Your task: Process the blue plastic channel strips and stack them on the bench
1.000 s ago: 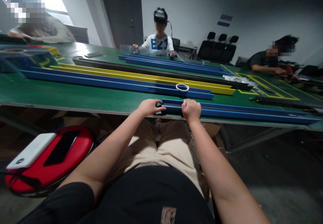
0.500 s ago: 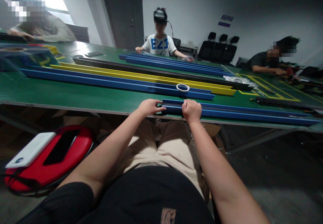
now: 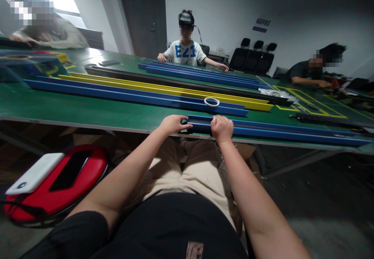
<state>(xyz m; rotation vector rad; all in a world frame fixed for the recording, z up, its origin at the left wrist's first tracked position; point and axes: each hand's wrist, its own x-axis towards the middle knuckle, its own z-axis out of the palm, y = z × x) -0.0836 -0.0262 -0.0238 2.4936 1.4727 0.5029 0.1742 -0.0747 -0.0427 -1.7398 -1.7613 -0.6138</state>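
A long blue U-shaped channel (image 3: 292, 134) lies along the near edge of the table, running off to the right. Its left end sits between the thumb and fingers of my left hand (image 3: 173, 124), which is curled in a pinch there. A short way to the right, my right hand (image 3: 222, 129) is closed over the same channel, fingers wrapped on its walls. Just behind lies another blue channel (image 3: 131, 97), with a roll of white tape (image 3: 211, 102) resting on it near its right end.
Beyond are a yellow channel (image 3: 163, 88), a black channel (image 3: 187, 83) and several more blue channels (image 3: 201, 74) on the green table (image 3: 96, 113). Clear plastic bags (image 3: 277, 93) lie right of them. A red stool (image 3: 96, 161) holds a white box (image 3: 35, 173). Three co-workers sit around.
My hands and the blue channel keep their places. Across the table, the co-worker's hand on the right side of the picture has shifted slightly to the right.
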